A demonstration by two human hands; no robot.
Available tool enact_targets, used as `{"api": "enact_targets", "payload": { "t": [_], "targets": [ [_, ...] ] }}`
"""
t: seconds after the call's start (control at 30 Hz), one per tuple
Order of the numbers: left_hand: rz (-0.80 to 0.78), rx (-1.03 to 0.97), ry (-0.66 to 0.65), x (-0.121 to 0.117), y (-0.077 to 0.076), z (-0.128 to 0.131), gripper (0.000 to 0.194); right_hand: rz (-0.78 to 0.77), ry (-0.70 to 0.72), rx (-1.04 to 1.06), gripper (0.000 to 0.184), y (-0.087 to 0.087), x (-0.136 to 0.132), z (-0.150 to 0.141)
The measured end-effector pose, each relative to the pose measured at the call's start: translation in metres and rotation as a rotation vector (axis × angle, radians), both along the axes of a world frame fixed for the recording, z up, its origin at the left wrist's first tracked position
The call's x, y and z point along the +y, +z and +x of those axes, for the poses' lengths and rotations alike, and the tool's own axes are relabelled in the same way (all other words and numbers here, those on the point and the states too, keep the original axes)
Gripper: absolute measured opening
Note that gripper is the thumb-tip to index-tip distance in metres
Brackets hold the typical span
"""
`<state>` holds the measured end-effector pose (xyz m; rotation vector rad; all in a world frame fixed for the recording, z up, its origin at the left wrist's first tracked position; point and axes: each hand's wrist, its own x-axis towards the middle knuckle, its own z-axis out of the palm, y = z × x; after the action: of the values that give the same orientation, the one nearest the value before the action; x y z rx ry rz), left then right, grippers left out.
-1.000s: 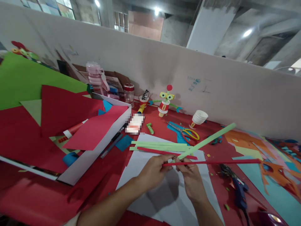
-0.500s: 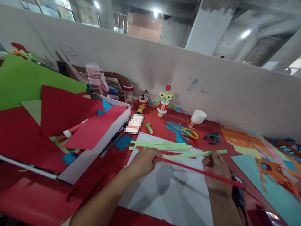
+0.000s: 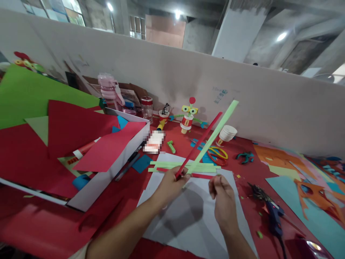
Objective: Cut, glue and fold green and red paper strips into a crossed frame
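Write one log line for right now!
left hand: holds red strip, green strip | right hand: curled over white paper | beyond: cup figure

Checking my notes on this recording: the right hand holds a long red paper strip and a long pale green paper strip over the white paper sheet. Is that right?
No, wrong hand: the head view shows the left hand, not the right hand, holding the red strip and pale green strip over the white sheet.

The left strip point(image 3: 199, 145) is red, the right strip point(image 3: 212, 137) pale green, the shadowed paper point(image 3: 205, 223) probably white.
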<state>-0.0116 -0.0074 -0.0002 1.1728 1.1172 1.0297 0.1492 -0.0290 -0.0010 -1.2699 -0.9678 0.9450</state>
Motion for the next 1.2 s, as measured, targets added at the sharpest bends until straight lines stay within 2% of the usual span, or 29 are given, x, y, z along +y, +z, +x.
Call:
{"api": "enact_targets", "payload": {
  "t": [0.1, 0.27, 0.47, 0.6, 0.67, 0.77, 0.83, 0.9, 1.0, 1.1, 1.2],
  "targets": [
    [-0.052, -0.079, -0.106, -0.006, -0.001, 0.008, 0.024, -0.057, 0.101, -0.021, 0.042, -0.007, -0.007, -0.010],
    [-0.084, -0.111, -0.241, -0.009, -0.004, 0.010, 0.022, -0.010, 0.016, -0.028, 0.040, -0.011, -0.007, -0.001],
    [-0.065, -0.146, -0.217, -0.009, -0.001, 0.008, 0.024, 0.000, 0.028, 0.009, 0.041, -0.010, -0.008, -0.002],
    [-0.091, -0.152, -0.199, -0.008, -0.001, 0.006, 0.023, -0.014, 0.110, -0.054, 0.058, -0.007, -0.009, -0.005],
    [-0.077, -0.147, -0.214, -0.008, -0.003, 0.007, 0.021, -0.039, 0.200, -0.053, 0.052, -0.007, -0.008, -0.007],
    [-0.062, -0.194, -0.275, -0.010, -0.005, 0.009, 0.016, -0.020, 0.296, -0.094, 0.031, -0.007, -0.006, -0.011],
    [-0.074, -0.232, -0.228, -0.009, -0.003, 0.009, 0.020, -0.002, 0.245, -0.117, 0.028, -0.008, -0.005, -0.011],
    [-0.079, -0.300, -0.068, -0.006, 0.002, 0.007, 0.026, -0.027, 0.179, -0.060, 0.032, -0.007, -0.004, -0.011],
    [-0.037, -0.402, 0.143, -0.002, 0.013, 0.006, 0.036, -0.118, 0.182, 0.080, 0.041, -0.003, -0.004, -0.009],
    [-0.030, -0.360, 0.112, 0.000, 0.020, 0.008, 0.045, -0.150, 0.208, 0.115, 0.045, -0.002, -0.004, -0.009],
    [-0.110, -0.320, 0.028, -0.001, 0.016, 0.009, 0.054, -0.171, 0.228, 0.121, 0.043, -0.004, -0.003, -0.011]
  ]
}}
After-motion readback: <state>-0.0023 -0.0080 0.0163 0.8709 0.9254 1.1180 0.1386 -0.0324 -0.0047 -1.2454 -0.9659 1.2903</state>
